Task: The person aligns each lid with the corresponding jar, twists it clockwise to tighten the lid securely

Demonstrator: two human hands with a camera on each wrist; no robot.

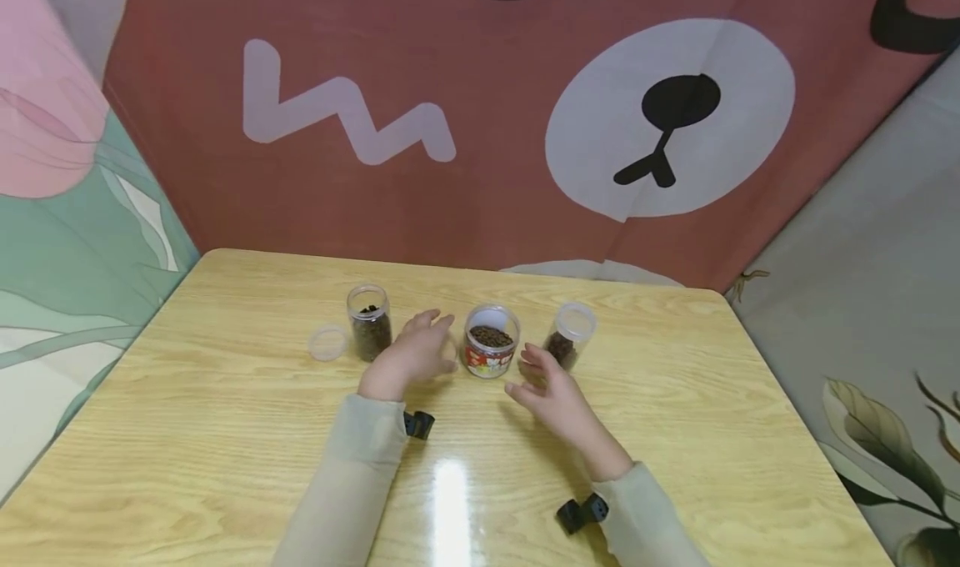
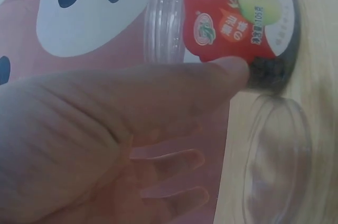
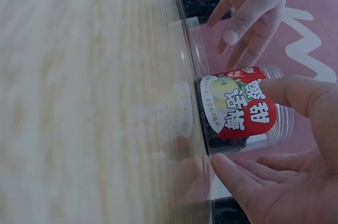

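A clear plastic jar [image 1: 489,358] with a red label and brown bits inside stands uncovered between both hands. To its left is my left hand [image 1: 420,348], fingers spread and holding nothing; its thumb overlaps the label in the left wrist view. My right hand [image 1: 557,396] is at the jar's near right side, fingers apart and thumb out, likewise with nothing in its grasp. A clear round lid [image 2: 280,160] lies on the table beside the red-labelled jar, partly hidden by the left hand in the head view.
Left of the left hand stands a taller clear jar [image 1: 372,333] of dark bits, uncovered, with a round clear lid [image 1: 328,343] flat beside it. Another clear jar [image 1: 562,348] with dark contents stands behind the right hand. All are on a wooden table [image 1: 225,434] against a patterned cloth [image 1: 495,208].
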